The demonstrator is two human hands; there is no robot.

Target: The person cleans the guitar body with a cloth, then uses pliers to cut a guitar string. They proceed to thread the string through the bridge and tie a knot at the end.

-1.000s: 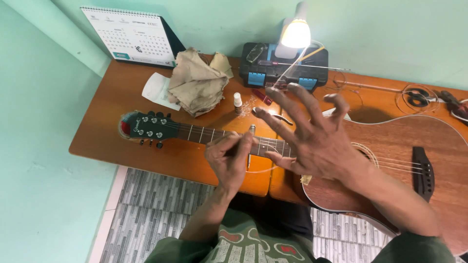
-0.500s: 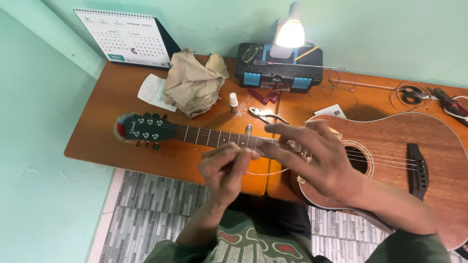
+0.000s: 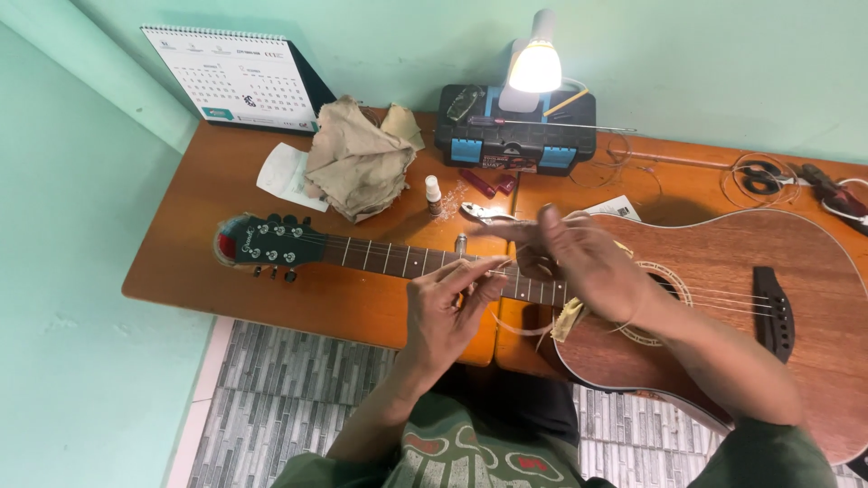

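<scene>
Both hands have dropped lower and closer over the guitar neck since the earlier frames; the right hand, which was spread wide and raised a second ago, now has its fingers drawn in, and the camera has tilted so more of the wall and calendar shows.

Head view, the only one. Acoustic guitar [image 3: 723, 298] lies flat on the wooden worktop [image 3: 226, 262], long axis running left to right: headstock [image 3: 267, 244] well off to the left of the left hand, body and bridge off to the right, under the right forearm. Left hand [image 3: 448, 312] sits on the near side of the neck [image 3: 398, 260], thumb and forefinger pinched together on what looks like a thin string [image 3: 493, 263] just at the fretboard edge. Right hand [image 3: 579, 258] hovers over the neck-to-body joint, fingers loosely curled; blurred, so whether it grips anything I cannot tell. The two hands are near each other, the left nearer the string's pinched point.

Beyond the right hand: small pliers [image 3: 484, 213], a little white bottle [image 3: 433, 193], a crumpled cloth [image 3: 357, 163]. Farther back, a black toolbox [image 3: 515, 145] with a lit lamp [image 3: 535, 61], and a desk calendar [image 3: 240, 77].
</scene>
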